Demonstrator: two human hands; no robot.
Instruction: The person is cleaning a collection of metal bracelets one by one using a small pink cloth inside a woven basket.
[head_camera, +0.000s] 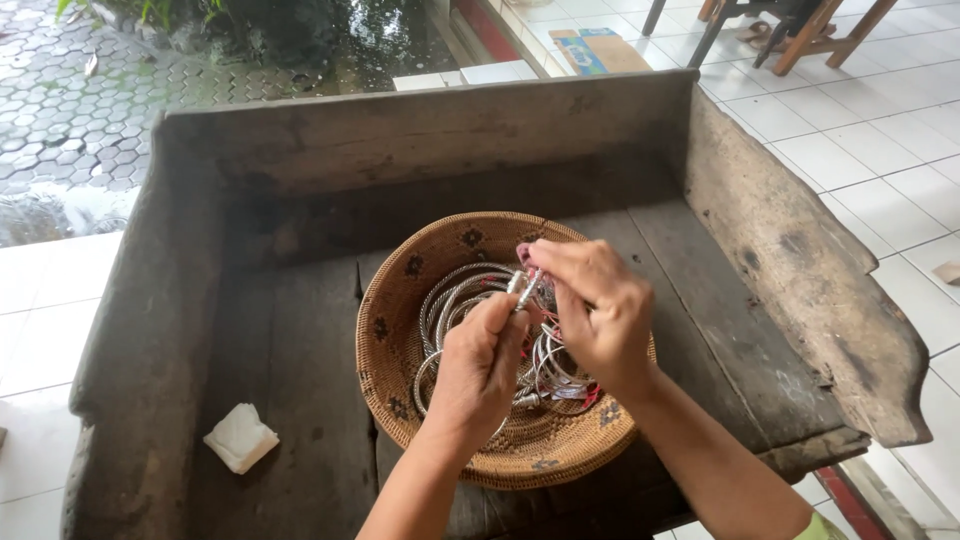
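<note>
Woven brown straw makes the round basket, and it sits in the middle of the old grey wooden tabletop with high sides, so nothing can roll away. Inside the basket lie thin silver wire loops, shiny and springy, with little red bits among them.

You hold both hands right over the basket, so anything you drop falls back in. Your left hand is curled, and its fingertips pinch a small silver metal end piece. Your right hand is bent over from the far side and pinches the same piece near the top, by something pink.

Near the left side, a soft white folded cloth rests on the rough wood. White floor tiles lie to the right.
</note>
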